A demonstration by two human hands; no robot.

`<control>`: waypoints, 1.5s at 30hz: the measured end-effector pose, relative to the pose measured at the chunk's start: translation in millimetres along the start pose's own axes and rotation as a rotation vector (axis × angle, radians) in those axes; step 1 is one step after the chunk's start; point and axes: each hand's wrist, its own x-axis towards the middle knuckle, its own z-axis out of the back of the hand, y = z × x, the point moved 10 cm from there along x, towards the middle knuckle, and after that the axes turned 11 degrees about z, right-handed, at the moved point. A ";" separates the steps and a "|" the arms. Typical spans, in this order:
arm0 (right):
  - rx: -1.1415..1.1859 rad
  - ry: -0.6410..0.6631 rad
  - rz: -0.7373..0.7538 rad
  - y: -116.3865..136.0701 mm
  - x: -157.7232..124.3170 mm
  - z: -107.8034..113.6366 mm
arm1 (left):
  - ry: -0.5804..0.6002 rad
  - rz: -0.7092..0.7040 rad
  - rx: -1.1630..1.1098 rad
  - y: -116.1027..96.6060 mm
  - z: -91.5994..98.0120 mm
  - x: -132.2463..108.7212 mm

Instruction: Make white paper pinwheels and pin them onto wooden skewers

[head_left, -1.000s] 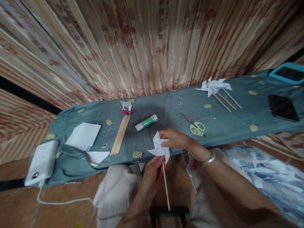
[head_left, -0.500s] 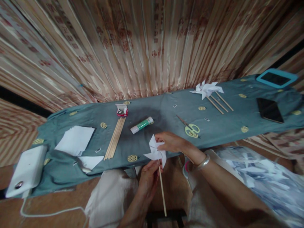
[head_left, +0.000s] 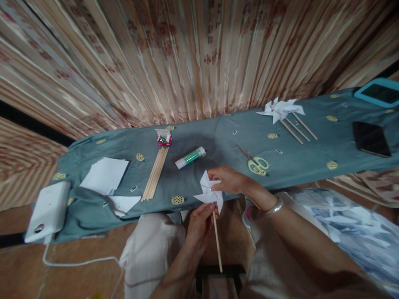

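A white paper pinwheel on a thin wooden stick is held at the table's front edge. My left hand pinches it from below, where the stick meets the paper. From the upper right my right hand grips one of the blades, fingers behind the paper and thumb near the pin at the centre. Its far fingertips are hidden by the paper. Ahead of the hands lie a green and white glue stick and scissors with light green handles.
Several wooden sticks lie beside a small red box of pins. White paper sheets and a white device with a cable are at left. Finished-looking pinwheels, a black phone and a blue-framed tablet lie at right.
The camera view has shifted slightly, so everything on the table sits a little differently. Both hands keep their hold on the pinwheel, with hardly any other movement.
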 end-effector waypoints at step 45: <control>-0.148 0.183 -0.034 6.6 18.8 -2.3 | 0.055 -0.044 0.016 -1.8 -2.2 2.4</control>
